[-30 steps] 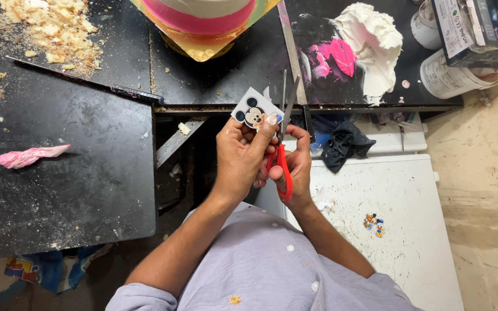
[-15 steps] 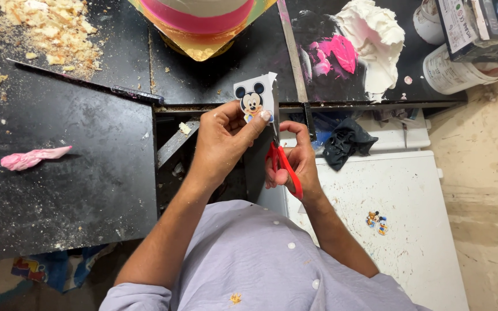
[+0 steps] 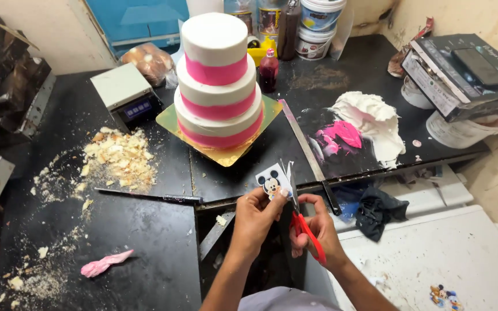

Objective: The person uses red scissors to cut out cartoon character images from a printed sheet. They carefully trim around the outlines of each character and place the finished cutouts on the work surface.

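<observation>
Holding cartoon-mouse paper cutout above black counter edge | left hand raised, fingertips pinched on cutout | right hand fingers closed through red-handled scissors, blades upright against paper | tiered pink-and-white cake beyond.

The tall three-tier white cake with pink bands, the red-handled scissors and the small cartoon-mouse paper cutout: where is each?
Three-tier white cake with pink bands (image 3: 214,86), head view, middle tier.
Red-handled scissors (image 3: 312,239), head view, red handle.
Cartoon-mouse paper cutout (image 3: 271,183), head view, printed face.
</observation>
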